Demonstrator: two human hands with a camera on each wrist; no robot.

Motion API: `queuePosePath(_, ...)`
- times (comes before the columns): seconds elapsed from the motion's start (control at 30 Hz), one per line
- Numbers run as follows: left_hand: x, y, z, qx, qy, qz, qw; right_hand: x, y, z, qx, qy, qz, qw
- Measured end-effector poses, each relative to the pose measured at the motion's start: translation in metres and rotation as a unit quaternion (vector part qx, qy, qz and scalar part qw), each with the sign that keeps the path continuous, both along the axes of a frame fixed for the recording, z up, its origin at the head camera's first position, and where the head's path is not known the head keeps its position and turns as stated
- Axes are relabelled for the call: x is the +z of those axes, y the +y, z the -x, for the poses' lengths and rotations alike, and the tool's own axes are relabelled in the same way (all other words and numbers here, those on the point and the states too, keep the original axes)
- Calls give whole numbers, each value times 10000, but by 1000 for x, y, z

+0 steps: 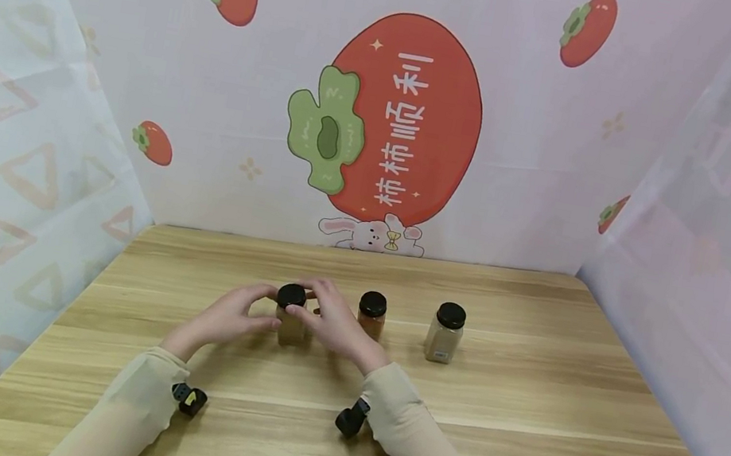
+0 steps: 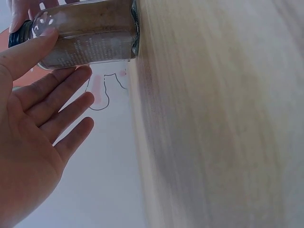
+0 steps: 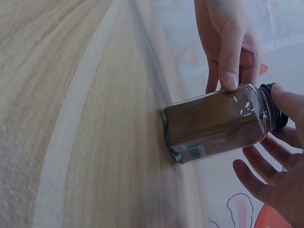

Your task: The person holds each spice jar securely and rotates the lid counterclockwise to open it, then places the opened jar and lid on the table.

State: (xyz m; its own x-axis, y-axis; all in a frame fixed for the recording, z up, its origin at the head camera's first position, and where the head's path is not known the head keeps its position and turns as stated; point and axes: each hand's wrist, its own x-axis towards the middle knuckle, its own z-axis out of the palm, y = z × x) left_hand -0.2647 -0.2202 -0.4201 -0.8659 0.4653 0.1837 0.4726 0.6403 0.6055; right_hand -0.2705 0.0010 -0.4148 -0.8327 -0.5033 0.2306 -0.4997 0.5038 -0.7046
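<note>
A square glass jar [image 1: 292, 331] of brown powder with a black lid [image 1: 292, 296] stands upright on the table, between both hands. My left hand [image 1: 230, 316] holds the jar's body from the left, thumb on the near side and fingers around the back. In the left wrist view, the thumb [image 2: 47, 40] lies against the glass near the shoulder. From the right, my right hand [image 1: 340, 329] pinches the black lid [image 3: 274, 108] between thumb and fingers. The right wrist view shows a barcode label [image 3: 195, 152] low on the jar.
Just right of the right hand stands a jar of orange-brown powder [image 1: 369, 325], partly hidden by that hand. Farther right is a jar of pale beige powder [image 1: 443, 343]. Printed cloth walls [image 1: 514, 205] enclose the wooden table [image 1: 523, 416] at the back and sides.
</note>
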Motion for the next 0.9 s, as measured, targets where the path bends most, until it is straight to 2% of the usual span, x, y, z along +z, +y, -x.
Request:
queuePosePath(0.2,0,-1,0,4,-45,-26,10000,2,2,0,222,-96,13,9997)
queuePosePath(0.57,0,-1,0,-25,-46,-50,10000,3,5,3,340,41,-209,9992)
queuePosePath(0.9,0,0,0,-6,9,-31,10000,2,5,1,154,-76,-73,9998)
